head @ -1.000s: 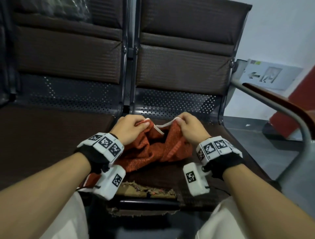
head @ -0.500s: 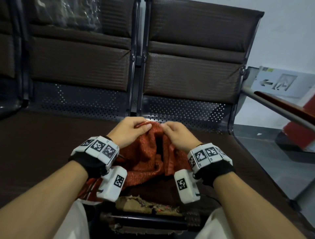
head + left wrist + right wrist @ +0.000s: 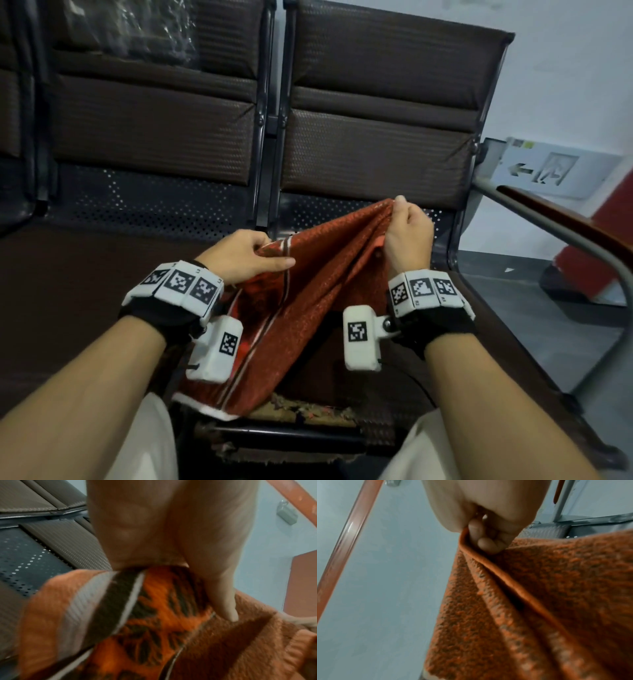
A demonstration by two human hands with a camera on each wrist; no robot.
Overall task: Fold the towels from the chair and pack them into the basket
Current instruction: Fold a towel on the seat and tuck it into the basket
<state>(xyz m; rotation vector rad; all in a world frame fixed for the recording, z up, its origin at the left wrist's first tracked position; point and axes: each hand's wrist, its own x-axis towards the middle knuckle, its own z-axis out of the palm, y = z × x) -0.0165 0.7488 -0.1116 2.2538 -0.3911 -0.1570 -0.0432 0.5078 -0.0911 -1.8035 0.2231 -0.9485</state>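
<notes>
An orange towel [image 3: 308, 298] with white and dark stripes hangs between my two hands above the brown chair seat [image 3: 68, 291]. My left hand [image 3: 246, 257] pinches its striped edge [image 3: 106, 601] between thumb and fingers. My right hand [image 3: 406, 229], raised higher and further right, grips the hemmed top edge [image 3: 488, 561] in curled fingers [image 3: 486, 543]. The towel's lower end [image 3: 219, 407] drapes down over the seat's front edge. No basket is in view.
Two dark padded chair backs [image 3: 376, 137] stand close ahead. A metal armrest with a wooden top [image 3: 565, 226] runs along the right. The seat's front edge [image 3: 308, 414] is torn and frayed. Grey floor [image 3: 548, 325] and a white wall lie to the right.
My hands have lifted the towel off the seat and drawn apart. The right hand rose up and to the right, stretching the bunched cloth out into a hanging sheet.
</notes>
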